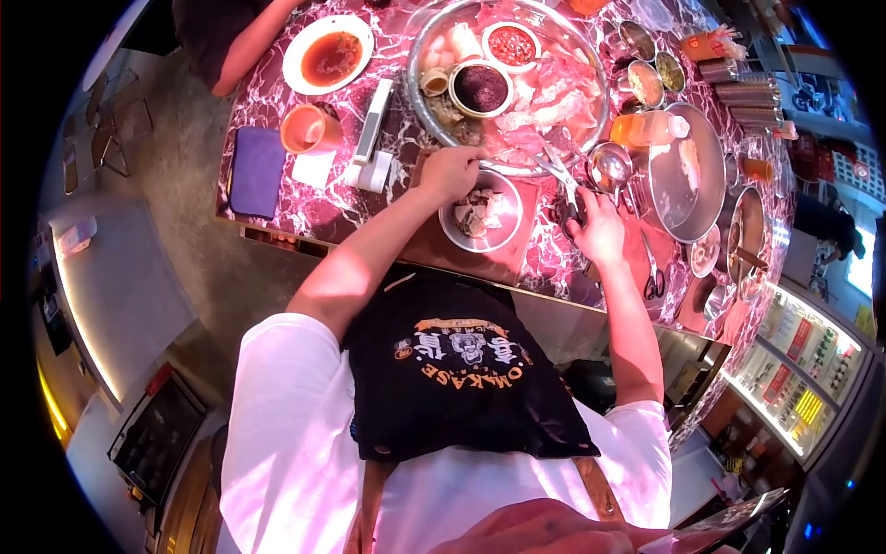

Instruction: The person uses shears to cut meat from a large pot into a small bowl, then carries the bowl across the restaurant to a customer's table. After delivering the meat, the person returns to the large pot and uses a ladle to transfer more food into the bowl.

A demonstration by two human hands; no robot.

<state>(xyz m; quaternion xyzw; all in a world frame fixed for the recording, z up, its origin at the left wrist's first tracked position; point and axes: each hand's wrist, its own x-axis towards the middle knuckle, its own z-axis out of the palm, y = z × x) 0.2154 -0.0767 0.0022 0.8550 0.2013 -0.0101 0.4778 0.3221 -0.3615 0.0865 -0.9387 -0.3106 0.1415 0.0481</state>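
Note:
My right hand (598,226) is closed on the handles of metal scissors (560,170), whose blades point up and left over the rim of a big round platter (604,111). Pale sliced food (558,97) and two small bowls of sauce lie on that platter. My left hand (452,174) is closed at the platter's near edge, above a metal bowl (448,224) of cut pieces (478,214). What its fingers pinch is too small to make out.
A sauce plate (291,65), an orange cup (309,129) and a dark folded cloth (257,173) are at the left. At the right stand a ladle (609,166), an orange bottle (646,128) and a large metal pan (678,208). Another person's arm (254,46) rests top left.

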